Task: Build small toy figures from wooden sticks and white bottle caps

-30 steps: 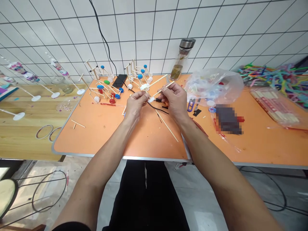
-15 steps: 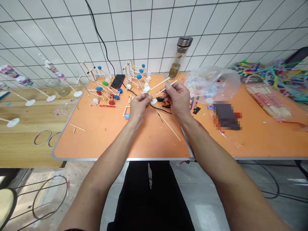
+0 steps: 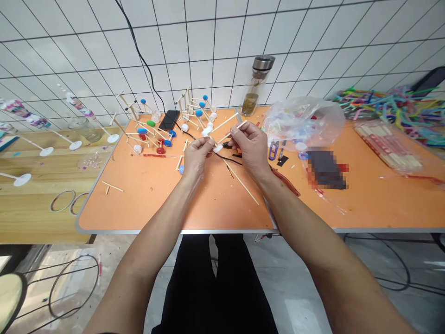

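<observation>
My left hand (image 3: 195, 157) is closed, thumb and fingers pinching a small assembly of white pieces and a stick. One white piece (image 3: 218, 148) shows beside the fingertips. Another white piece (image 3: 207, 131) sits above them at the lower end of a pale wooden stick (image 3: 225, 123). My right hand (image 3: 252, 147) is closed on a second wooden stick (image 3: 225, 137), whose lower end points at the white piece by my left fingers. Whether it touches is too small to tell. A black cable (image 3: 227, 159) and a long loose stick (image 3: 243, 184) lie below the hands.
Stick models with coloured beads (image 3: 151, 124) stand at the back left near a phone (image 3: 169, 120). A glass bottle (image 3: 251, 99) and plastic bag (image 3: 302, 120) are behind on the right. Red-handled pliers (image 3: 285, 182) lie by my right forearm, purple snips (image 3: 273, 150) beyond.
My right hand has brought its stick down and left, so the lower end is closer to the white piece at my left fingertips. The view has shifted slightly.
</observation>
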Action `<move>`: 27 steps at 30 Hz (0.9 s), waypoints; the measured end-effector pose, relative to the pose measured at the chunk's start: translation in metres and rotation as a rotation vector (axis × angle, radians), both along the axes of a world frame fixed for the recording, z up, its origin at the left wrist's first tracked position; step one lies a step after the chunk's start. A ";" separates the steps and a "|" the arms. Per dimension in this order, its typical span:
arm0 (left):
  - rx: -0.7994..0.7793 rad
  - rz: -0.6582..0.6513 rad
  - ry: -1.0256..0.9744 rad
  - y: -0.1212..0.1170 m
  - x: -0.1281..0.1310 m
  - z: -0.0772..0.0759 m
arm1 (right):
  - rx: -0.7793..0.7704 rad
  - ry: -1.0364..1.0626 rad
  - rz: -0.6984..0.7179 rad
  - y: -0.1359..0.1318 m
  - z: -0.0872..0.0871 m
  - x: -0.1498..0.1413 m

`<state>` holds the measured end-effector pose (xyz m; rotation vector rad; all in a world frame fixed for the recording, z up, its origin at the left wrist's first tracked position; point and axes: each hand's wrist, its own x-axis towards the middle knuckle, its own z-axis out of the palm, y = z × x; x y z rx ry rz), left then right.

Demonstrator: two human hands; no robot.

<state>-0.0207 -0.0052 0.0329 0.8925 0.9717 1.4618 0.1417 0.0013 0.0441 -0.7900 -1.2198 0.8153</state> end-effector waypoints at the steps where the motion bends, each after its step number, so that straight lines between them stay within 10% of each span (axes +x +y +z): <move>1: -0.001 0.004 0.003 0.000 0.000 0.000 | 0.001 0.001 -0.003 0.000 0.000 0.000; 27: 0.072 0.002 -0.004 -0.004 -0.002 0.008 | 0.051 -0.046 -0.026 -0.010 0.005 -0.003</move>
